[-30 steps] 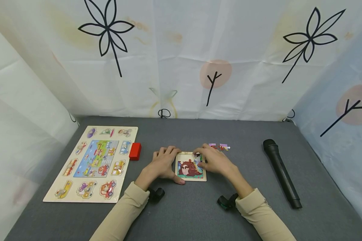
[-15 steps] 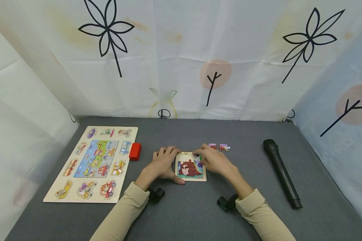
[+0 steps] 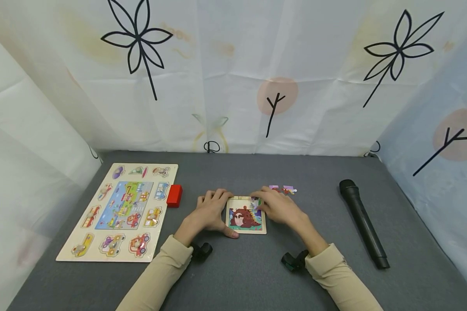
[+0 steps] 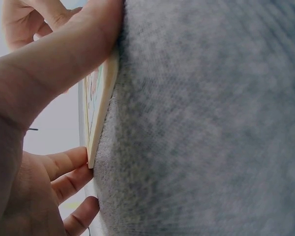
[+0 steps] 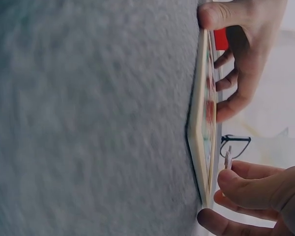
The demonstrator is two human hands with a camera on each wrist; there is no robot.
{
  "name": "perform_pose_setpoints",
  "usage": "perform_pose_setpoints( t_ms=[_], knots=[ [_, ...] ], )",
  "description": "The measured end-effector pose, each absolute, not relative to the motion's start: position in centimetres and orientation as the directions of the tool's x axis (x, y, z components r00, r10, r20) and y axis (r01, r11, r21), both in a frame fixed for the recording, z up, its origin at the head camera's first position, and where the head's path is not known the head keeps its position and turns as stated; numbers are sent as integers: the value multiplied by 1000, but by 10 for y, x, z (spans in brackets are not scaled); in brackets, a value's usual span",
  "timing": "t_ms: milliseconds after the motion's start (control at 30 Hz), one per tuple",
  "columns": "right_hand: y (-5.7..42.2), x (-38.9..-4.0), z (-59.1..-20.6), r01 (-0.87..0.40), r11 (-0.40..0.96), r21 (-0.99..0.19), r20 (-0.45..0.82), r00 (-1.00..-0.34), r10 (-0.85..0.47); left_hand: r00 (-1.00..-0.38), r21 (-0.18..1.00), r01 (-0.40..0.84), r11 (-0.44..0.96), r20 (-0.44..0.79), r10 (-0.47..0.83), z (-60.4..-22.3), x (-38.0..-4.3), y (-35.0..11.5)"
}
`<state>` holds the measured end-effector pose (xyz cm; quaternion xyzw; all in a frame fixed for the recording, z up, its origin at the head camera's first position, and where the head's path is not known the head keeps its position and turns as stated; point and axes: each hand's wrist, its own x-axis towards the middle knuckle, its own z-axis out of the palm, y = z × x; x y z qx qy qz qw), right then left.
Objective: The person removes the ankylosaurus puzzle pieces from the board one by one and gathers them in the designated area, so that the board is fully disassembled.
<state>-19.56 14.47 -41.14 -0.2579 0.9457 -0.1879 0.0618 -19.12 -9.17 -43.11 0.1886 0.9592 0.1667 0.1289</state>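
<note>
A small wooden jigsaw board point(image 3: 246, 232) with a reddish-brown animal picture lies flat on the grey table. My left hand point(image 3: 211, 212) spans its left side, the thumb by the near corner and fingers at the far edge; the left wrist view shows fingertips touching the board's rim. Over the far right corner is my right hand point(image 3: 279, 206). Its thumb and index finger pinch a small jigsaw piece point(image 5: 228, 158), held just above the board in the right wrist view. My right fingers partly hide that corner. Two loose jigsaw pieces point(image 3: 289, 190) lie just beyond the right hand.
On the left lies a large wooden vehicle puzzle board point(image 3: 105, 254), with a red block point(image 3: 174, 195) at its right edge. A black microphone point(image 3: 363, 224) lies to the right. Patterned white curtains point(image 3: 233, 52) enclose the back and sides of the table.
My right thumb has shifted slightly up and away from the picture, and the piece between the fingers has turned a little. My left hand and the board have stayed put.
</note>
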Motion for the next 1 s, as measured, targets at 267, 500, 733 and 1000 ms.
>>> perform_pose_setpoints(
  t_ms=[267,500,733,1000],
  knots=[
    [165,-200,-407,-475,797,-374,30,-865,-501,-895,374,317,872,-185,405,-435,-192,-92],
    [191,-206,-400,-415,830,-371,3,-895,-446,-900,373,316,872,-174,401,-433,-191,-92],
    [221,-214,-396,-366,857,-364,-1,-919,-393,-900,371,321,871,-168,403,-433,-191,-92],
    [251,-220,-400,-332,874,-354,-30,-930,-365,-900,369,320,872,-169,402,-434,-191,-91]
  ],
)
